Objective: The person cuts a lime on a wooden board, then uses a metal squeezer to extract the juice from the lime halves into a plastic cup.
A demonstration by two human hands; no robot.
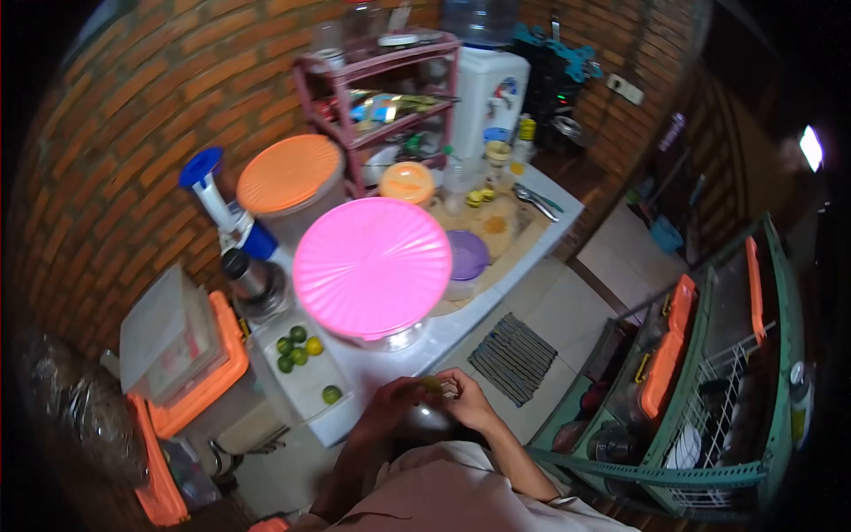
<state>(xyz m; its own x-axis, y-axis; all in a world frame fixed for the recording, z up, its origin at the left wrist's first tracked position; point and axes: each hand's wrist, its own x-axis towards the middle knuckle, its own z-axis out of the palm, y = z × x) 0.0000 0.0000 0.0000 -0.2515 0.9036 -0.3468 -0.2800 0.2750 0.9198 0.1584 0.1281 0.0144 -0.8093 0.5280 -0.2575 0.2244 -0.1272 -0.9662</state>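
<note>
My left hand (pixel 390 403) and my right hand (pixel 468 401) meet just below the counter's front edge, both closed around a small green lime (pixel 432 383) pinched between the fingertips. A clear rectangular tub (pixel 306 377) to the left of my hands holds several small limes (pixel 294 348), green and yellowish, with one lime (pixel 331 394) lying apart near its front. A big container with a pink ribbed lid (pixel 372 264) stands on the white counter (pixel 448 330) directly beyond my hands.
An orange-lidded tub (pixel 289 174), a blue-topped pump bottle (pixel 211 188), a steel flask (pixel 248 277) and a purple bowl (pixel 466 255) crowd the counter. A water dispenser (pixel 487 89) and pink shelf (pixel 381 115) stand behind. A green rack (pixel 709 372) with orange-lidded boxes fills the right; a grey mat (pixel 512 356) lies on the floor.
</note>
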